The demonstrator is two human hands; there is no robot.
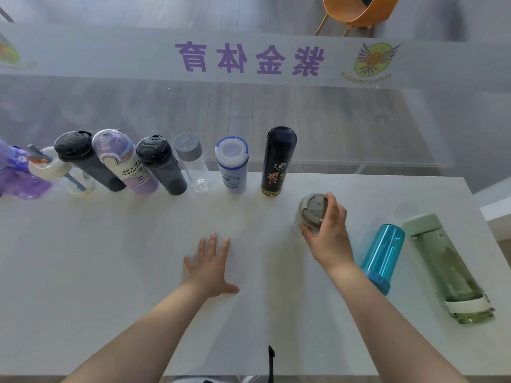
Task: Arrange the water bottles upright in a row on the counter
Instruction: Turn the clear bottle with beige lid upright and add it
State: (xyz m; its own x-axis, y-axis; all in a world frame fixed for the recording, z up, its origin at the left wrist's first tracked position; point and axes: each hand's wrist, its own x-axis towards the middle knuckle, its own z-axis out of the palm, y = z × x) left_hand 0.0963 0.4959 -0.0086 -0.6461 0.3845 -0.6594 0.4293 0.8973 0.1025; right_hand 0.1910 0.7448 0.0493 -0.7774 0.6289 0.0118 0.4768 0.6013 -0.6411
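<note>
Two hands are showing over the white tabletop [83, 258]. Left hand [210, 268] is lying flat, palm down, fingers straight and spread, thumb sticking out right, holding nothing; forearm is running in from the bottom left. Right hand [329, 228] is curling around a grey-lidded bottle [313, 210], thumb on the near side of the lid, fingers wrapping the far side; bottle is standing upright, seen from above, body mostly hidden under the lid and hand.

Eight bottles are standing in a row along the far tabletop edge against the glass panel [249, 111]: purple bottle [19, 175] cut by the left frame edge, cream-lidded clear bottle [55, 170], dark grey bottle [85, 161], lilac printed bottle [127, 164], second dark grey bottle [163, 165], clear bottle with grey cap [192, 158], white-and-blue bottle [232, 164], black tall flask [278, 161]. The held bottle is sitting just right of and nearer than the flask.

Two bottles are lying on their sides at right: teal bottle [383, 257] just beside the right forearm, green glass bottle [448, 268] near the right tabletop edge.

Open tabletop is stretching across the centre and left, also along the far edge right of the flask.
</note>
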